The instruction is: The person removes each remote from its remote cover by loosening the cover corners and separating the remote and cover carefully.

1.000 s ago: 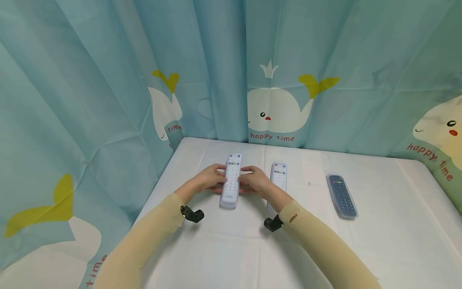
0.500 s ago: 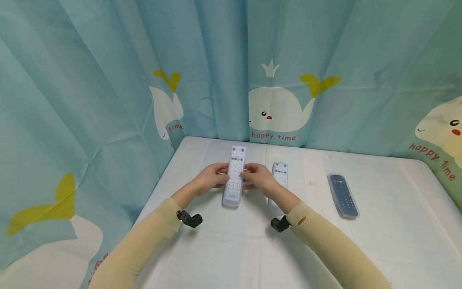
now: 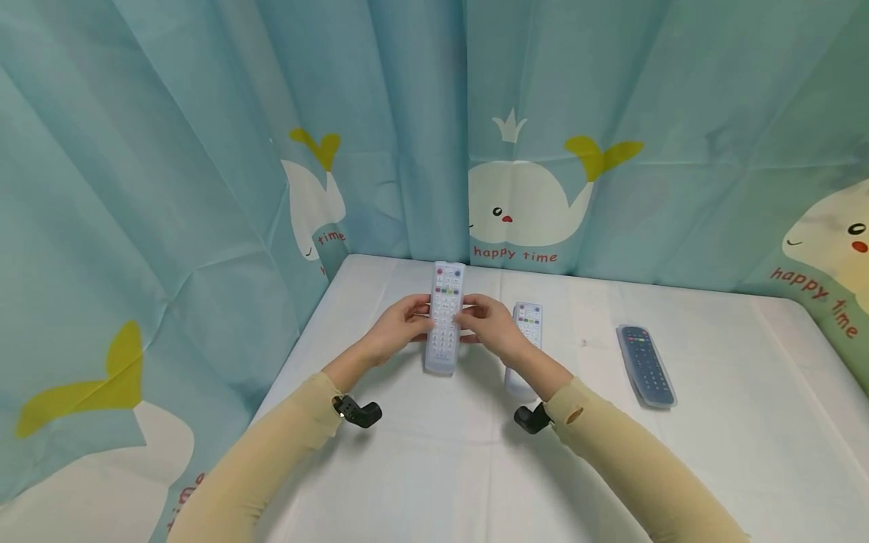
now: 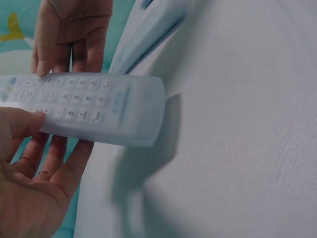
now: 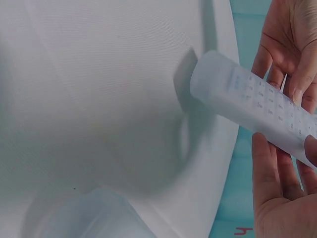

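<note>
Between both hands, a white remote control (image 3: 444, 320) in a translucent sleeve is held above the table, its buttons facing up. My left hand (image 3: 399, 329) pinches its left edge, thumb on the front and fingers behind. On the opposite edge my right hand (image 3: 494, 329) grips it the same way. In the left wrist view the remote's sleeved lower end (image 4: 141, 111) casts a shadow on the cloth. A second white remote (image 3: 527, 324) lies just right of the held one, partly hidden by my right hand and wrist.
Farther right on the white-covered table (image 3: 577, 467) lies a dark blue remote (image 3: 646, 366) in a clear sleeve. A blue curtain (image 3: 407, 136) printed with whales hangs along the back and left sides of the table.
Both hands have raised the white remote off the table and shifted it slightly right and away from me, its top end tilting up. The other two remotes stay where they were.
</note>
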Available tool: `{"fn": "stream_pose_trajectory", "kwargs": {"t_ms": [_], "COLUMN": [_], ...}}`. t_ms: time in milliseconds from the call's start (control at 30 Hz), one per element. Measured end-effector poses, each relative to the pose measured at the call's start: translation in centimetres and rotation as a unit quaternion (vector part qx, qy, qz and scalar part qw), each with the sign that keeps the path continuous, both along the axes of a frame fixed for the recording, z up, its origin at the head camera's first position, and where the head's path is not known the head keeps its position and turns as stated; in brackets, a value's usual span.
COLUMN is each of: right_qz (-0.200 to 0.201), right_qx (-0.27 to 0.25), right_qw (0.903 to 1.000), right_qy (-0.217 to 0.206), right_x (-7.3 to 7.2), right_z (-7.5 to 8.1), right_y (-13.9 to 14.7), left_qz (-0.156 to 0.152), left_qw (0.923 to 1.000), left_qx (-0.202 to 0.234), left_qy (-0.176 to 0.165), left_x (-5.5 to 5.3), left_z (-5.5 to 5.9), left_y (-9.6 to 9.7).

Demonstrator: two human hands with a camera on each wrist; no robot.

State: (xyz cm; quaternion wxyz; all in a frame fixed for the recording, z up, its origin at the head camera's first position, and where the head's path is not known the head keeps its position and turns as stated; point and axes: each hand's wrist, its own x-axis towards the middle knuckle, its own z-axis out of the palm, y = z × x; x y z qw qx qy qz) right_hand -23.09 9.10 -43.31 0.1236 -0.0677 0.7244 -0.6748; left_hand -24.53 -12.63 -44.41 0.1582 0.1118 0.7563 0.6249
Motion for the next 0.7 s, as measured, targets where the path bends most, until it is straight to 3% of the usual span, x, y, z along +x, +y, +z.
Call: {"fn": "stream_pose_trajectory", "kwargs": {"t_ms": [700], "right_qz": [-0.022], "right_qx": [0.030], "right_qw": [0.9991], "right_qy": [0.019], "right_x": [-0.59], "right_z": [0.33], "right_y": [-0.30], "left_qz": [0.016], "left_qw": [0.9984], "left_qx": [-0.009], "left_qy": [0.054], "left_x": [-0.39], "left_z": [0.26], "left_y": [0.17]}}
